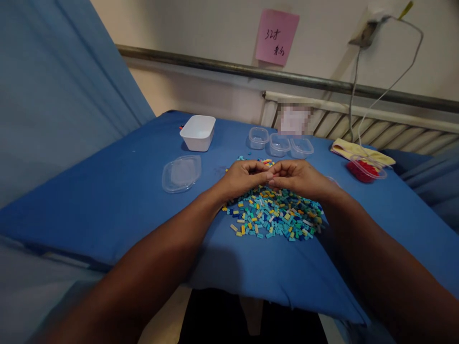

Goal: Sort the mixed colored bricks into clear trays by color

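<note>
While the left hand and right hand met over bricks, fingers curled, hold indiscernible, tubs stood behind; a note showed "32".

Bricks: beneath my left hand and right hand, between the table's near and far edges.
Tub: near the far edge, left of three boxes.
Lid: before the tub.
Filled dish: right of the boxes, before the cloth.

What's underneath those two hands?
Small bricks, mostly blue and turquoise with some yellow, lie in a loose pile on the blue cloth. The left hand and right hand cover some, so what lies right there can't be seen.
</note>
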Demonstrator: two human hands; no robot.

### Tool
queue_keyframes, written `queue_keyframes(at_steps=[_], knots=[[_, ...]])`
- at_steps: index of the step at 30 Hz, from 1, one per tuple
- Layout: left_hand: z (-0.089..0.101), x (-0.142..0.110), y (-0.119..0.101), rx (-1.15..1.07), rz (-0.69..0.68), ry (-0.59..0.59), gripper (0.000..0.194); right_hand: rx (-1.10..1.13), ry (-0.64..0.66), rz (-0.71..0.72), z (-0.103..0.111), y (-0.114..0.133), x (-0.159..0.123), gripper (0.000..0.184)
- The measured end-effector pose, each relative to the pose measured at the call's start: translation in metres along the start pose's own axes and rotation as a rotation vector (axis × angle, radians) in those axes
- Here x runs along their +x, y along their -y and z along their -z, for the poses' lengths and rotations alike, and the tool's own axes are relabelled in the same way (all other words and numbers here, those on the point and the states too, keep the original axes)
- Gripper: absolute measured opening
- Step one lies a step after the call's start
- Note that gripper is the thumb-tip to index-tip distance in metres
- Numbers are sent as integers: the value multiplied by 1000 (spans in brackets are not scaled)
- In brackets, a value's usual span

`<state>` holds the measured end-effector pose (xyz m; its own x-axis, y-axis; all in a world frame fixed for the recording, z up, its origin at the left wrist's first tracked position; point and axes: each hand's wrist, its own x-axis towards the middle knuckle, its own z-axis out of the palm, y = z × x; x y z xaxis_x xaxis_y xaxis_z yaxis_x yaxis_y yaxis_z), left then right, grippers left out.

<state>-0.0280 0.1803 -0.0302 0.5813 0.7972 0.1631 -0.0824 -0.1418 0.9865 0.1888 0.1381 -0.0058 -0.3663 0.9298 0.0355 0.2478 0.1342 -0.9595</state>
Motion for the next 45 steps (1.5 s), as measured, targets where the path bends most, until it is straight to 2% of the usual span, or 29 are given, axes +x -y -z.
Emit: queue_keyframes(at_steps=[5,8,11,13,14,16,18,20,22,25,27,30,32,35,37,38,41,43,45], knots=[[6,1,3,-30,13,2,44,143,-11,-59,-4,-1,0,33],[7,1,4,-18,14,25,41,127,5,-92,4,0,-1,39],[6,-1,5,27,-3,72,37,-138,54,-148,37,3,-9,41],[6,-2,2,87,-30,77,32,-460,41,-206,71,4,-19,32],[6,-2,0,119,-45,59,30,-642,-17,-235,89,3,-25,25],[11,-1,-7,171,-61,-27,32,-950,-177,-325,122,0,-38,18],[19,1,-12,204,-69,-172,37,-1091,-198,-443,142,-6,-49,16],[31,6,-13,217,-91,-352,38,-1111,-153,-528,149,-13,-53,17],[43,12,-8,206,-113,-510,37,-1104,-128,-553,147,-19,-52,18],[60,20,6,200,-98,-637,32,-1123,-124,-549,141,-26,-48,23],[67,23,15,204,-72,-678,31,-1135,-116,-544,140,-27,-47,23],[72,25,23,200,-41,-710,34,-1167,-113,-495,139,-23,-48,13],[72,27,26,206,-26,-714,34,-1200,-130,-448,132,-18,-44,15],[71,28,28,236,-12,-702,32,-1194,-198,-290,104,-13,-26,22],[70,28,29,240,-7,-698,30,-1087,-225,-90,76,-14,-7,28],[70,28,30,237,-4,-699,30,-1035,-219,-34,62,-16,3,28],[69,28,31,225,3,-708,30,-1061,-197,-27,28,-24,27,29],[69,28,33,230,2,-703,30,-1123,-183,-67,19,-28,34,30],[70,30,36,241,-1,-698,30,-1153,-161,-107,18,-30,36,31]])
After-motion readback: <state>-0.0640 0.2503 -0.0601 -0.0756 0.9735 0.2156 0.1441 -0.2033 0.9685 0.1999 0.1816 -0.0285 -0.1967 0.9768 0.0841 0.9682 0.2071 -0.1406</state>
